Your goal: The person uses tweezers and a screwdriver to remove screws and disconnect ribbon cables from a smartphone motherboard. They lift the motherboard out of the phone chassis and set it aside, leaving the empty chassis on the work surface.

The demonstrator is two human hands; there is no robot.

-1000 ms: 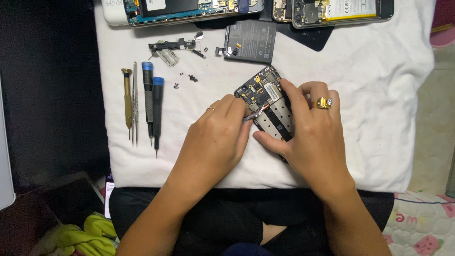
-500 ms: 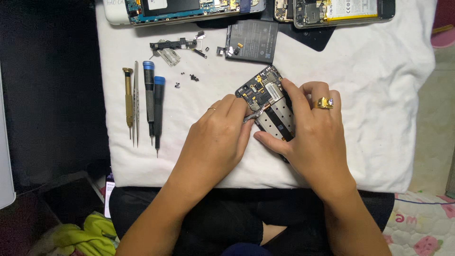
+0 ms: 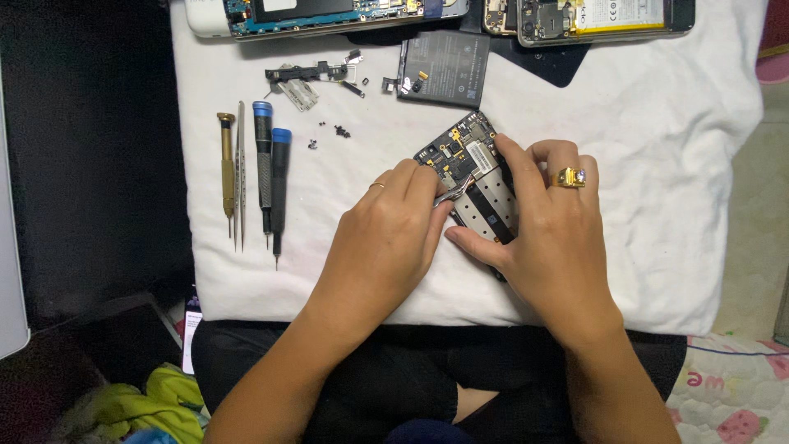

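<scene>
An opened phone point(image 3: 477, 177) with its back off lies tilted on the white cloth point(image 3: 641, 164), its circuit board showing. My left hand point(image 3: 386, 238) pinches metal tweezers point(image 3: 454, 191) whose tips rest on the board. My right hand point(image 3: 546, 222), wearing a gold ring, steadies the phone, with the index finger along its right edge and the thumb under its lower end.
Left of my hands lie a brass-handled tool point(image 3: 227, 164), a thin metal probe point(image 3: 240, 173) and two blue-capped screwdrivers point(image 3: 271, 177). Loose screws point(image 3: 333, 133), small metal parts point(image 3: 312, 78) and a dark battery point(image 3: 444, 67) sit above. Two more opened phones point(image 3: 329, 12) lie along the far edge.
</scene>
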